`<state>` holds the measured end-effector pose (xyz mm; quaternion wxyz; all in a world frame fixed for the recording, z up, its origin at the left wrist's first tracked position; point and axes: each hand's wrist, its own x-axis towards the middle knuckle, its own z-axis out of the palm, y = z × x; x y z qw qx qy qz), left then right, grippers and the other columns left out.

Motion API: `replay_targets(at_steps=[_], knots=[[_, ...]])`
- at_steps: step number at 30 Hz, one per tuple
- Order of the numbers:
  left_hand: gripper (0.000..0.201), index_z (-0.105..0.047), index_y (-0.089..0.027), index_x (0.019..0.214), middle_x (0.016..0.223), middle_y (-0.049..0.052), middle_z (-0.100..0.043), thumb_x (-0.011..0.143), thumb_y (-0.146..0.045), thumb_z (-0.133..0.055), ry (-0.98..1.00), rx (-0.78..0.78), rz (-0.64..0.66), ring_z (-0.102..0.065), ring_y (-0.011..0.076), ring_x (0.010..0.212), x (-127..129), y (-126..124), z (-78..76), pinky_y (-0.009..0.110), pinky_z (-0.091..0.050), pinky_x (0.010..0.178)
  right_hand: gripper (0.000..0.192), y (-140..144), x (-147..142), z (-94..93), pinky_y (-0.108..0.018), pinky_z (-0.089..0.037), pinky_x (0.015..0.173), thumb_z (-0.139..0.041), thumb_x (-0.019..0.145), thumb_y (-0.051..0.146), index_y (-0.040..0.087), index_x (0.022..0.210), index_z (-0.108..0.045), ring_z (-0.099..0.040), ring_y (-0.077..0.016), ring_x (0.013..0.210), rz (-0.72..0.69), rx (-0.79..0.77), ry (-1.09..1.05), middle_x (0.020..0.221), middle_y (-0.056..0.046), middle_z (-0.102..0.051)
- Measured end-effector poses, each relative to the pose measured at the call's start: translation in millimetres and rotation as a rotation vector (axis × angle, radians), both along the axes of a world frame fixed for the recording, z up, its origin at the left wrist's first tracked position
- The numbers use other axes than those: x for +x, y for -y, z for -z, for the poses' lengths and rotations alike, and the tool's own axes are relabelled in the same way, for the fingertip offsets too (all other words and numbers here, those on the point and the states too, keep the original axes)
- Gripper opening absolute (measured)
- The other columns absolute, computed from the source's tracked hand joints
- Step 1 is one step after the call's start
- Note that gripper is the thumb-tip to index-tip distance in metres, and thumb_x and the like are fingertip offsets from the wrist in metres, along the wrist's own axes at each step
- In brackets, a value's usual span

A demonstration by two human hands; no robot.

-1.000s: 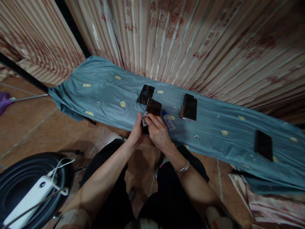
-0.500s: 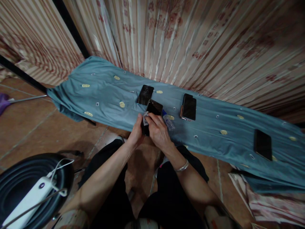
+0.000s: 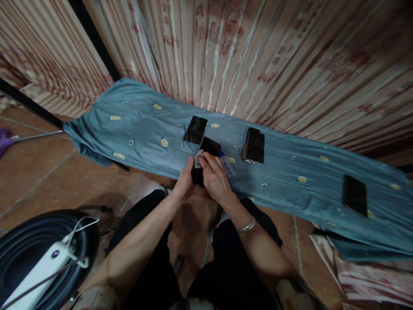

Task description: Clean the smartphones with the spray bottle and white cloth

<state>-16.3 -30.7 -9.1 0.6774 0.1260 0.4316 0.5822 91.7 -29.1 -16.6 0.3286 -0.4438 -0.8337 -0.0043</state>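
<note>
A dark-screened phone (image 3: 198, 177) is held at the near edge of the cloth-covered bench, tilted away from me. My left hand (image 3: 185, 178) grips its left side. In the fingers of my right hand (image 3: 215, 175) is a small greyish-white wipe (image 3: 199, 159), pressed against the screen. The right hand covers part of the phone. Just beyond lies a phone with a cracked-looking screen (image 3: 195, 130). Beside my right hand sits a small clear packet or bottle with a blue end (image 3: 228, 167); its kind is unclear.
The bench carries a blue-green cloth (image 3: 145, 129) with yellow prints. Stacked phones (image 3: 254, 146) lie right of centre, another dark phone (image 3: 355, 196) farther right. A pleated curtain (image 3: 206, 51) hangs behind. On the floor at left are a coiled black hose (image 3: 19, 228) and a white power bank (image 3: 40, 271).
The wipe and my right fingers have shifted very slightly on the phone's screen. My left hand keeps its hold. The whole view has moved a little.
</note>
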Motion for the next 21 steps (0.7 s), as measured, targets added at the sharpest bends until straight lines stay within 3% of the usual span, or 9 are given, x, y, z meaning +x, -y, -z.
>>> replay_targets(at_steps=[10, 15, 21], knots=[[0.045, -0.074, -0.018, 0.109, 0.127, 0.007, -0.071, 0.085, -0.054, -0.064, -0.145, 0.229, 0.140, -0.050, 0.0272, 0.137, 3, 9, 20.0, 0.038, -0.035, 0.117, 0.048, -20, 17, 2.0, -0.048, -0.044, 0.112, -0.034, 0.094, 0.007, 0.009, 0.136, -0.058, -0.053, -0.0275, 0.126, 0.153, -0.076, -0.008, 0.141, -0.017, -0.058], [0.048, -0.075, -0.017, 0.105, 0.124, 0.009, -0.072, 0.083, -0.058, -0.064, -0.167, 0.220, 0.160, -0.053, 0.0295, 0.134, 3, 10, 17.3, 0.040, -0.038, 0.116, 0.051, -26, 24, 1.2, -0.051, -0.044, 0.111, -0.032, 0.093, 0.005, 0.008, 0.138, -0.056, -0.052, -0.0281, 0.127, 0.183, -0.121, -0.012, 0.143, -0.019, -0.056], [0.041, -0.075, -0.016, 0.099, 0.114, 0.009, -0.076, 0.086, -0.053, -0.063, -0.129, 0.104, 0.126, -0.061, 0.0288, 0.125, 0, 5, 10.9, 0.039, -0.046, 0.108, 0.052, -29, 25, 6.0, -0.051, -0.045, 0.110, -0.033, 0.092, 0.004, 0.009, 0.136, -0.058, -0.052, -0.0279, 0.125, 0.218, -0.124, -0.047, 0.141, -0.018, -0.058]])
